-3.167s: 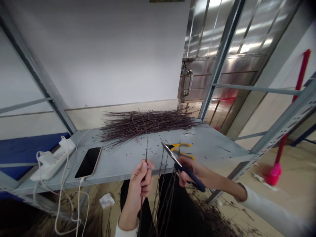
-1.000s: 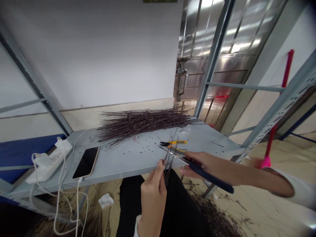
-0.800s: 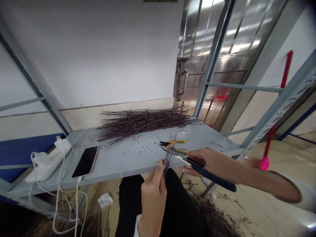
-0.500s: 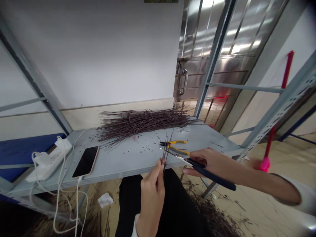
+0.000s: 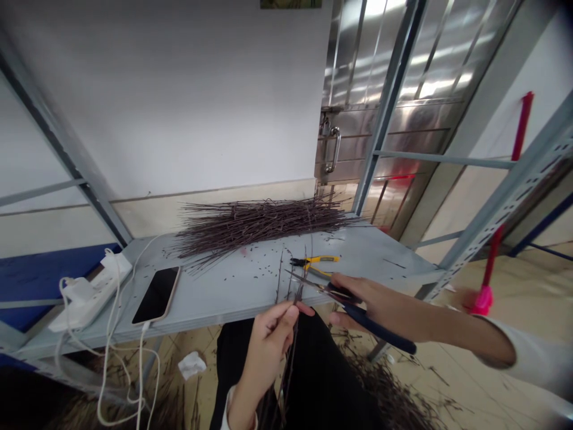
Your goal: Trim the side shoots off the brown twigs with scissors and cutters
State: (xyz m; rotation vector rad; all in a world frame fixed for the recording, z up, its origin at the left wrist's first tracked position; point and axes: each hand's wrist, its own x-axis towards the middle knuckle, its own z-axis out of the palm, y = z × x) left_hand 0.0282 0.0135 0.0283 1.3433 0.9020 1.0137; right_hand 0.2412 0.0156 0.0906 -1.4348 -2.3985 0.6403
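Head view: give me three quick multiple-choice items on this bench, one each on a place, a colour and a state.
1. Where is the phone?
A) On the floor
B) On the shelf, beside the power strip
C) In a hand

2. What colour are the pliers' handles?
A) Pink
B) Green
C) Yellow

3. What is the left hand doing?
A) Holding twigs
B) Resting open and empty
C) Gripping the pliers

Answers:
1. B: the phone lies flat on the shelf, right of the strip.
2. C: yellow shows on the handles.
3. A: the twigs pass through its fingers.
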